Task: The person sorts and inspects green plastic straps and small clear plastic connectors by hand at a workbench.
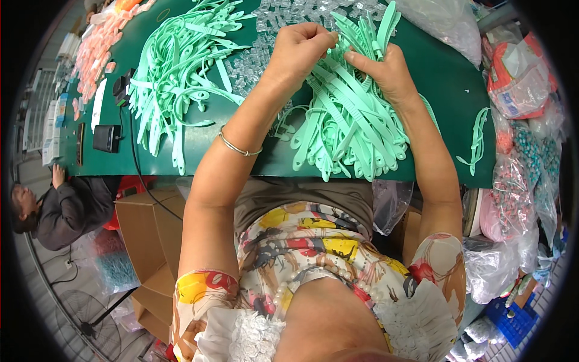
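Observation:
My right hand (391, 73) is closed around several mint-green ridged straps, whose ends stick up past the thumb. Close by on the left, my left hand (300, 50) is pinched shut near the same straps; whatever lies between its fingertips is too small to make out. Beneath both hands spreads a heap of mint-green straps (350, 130), flat and flexible with slots and ridges, reaching the table's near edge. Beyond my left hand lie many small clear plastic pieces (274, 24), partly hidden by my hand and forearm.
Another strap pile (175, 72) covers the left of the green table (449, 90). Peach-coloured pieces (99, 48) lie farther left, near a black box (107, 138) with a cable. Loose straps (477, 139) lie at right, beside stacked plastic bags (512, 199). Another person (72, 208) sits at left.

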`<state>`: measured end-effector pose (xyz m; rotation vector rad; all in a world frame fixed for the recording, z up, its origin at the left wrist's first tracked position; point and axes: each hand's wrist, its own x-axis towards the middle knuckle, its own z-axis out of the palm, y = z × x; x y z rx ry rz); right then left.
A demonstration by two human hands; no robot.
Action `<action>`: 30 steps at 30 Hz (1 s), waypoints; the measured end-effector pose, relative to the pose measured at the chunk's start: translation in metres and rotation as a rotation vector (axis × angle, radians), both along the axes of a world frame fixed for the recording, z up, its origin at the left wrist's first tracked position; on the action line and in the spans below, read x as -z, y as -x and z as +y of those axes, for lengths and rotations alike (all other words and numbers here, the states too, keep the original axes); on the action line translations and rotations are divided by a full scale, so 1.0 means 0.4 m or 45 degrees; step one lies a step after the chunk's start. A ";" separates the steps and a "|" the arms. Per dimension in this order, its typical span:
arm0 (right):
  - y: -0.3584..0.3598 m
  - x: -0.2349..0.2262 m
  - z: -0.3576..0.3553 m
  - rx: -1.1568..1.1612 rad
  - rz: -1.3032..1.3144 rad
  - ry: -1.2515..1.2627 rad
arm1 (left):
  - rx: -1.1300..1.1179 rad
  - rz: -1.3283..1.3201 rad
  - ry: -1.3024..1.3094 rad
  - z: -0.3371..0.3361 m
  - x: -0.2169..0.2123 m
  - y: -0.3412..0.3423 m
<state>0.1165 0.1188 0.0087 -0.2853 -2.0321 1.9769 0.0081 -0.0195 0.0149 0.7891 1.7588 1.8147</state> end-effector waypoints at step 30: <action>0.014 0.009 0.015 -0.092 0.088 0.064 | 0.520 1.289 0.636 -0.227 0.000 0.070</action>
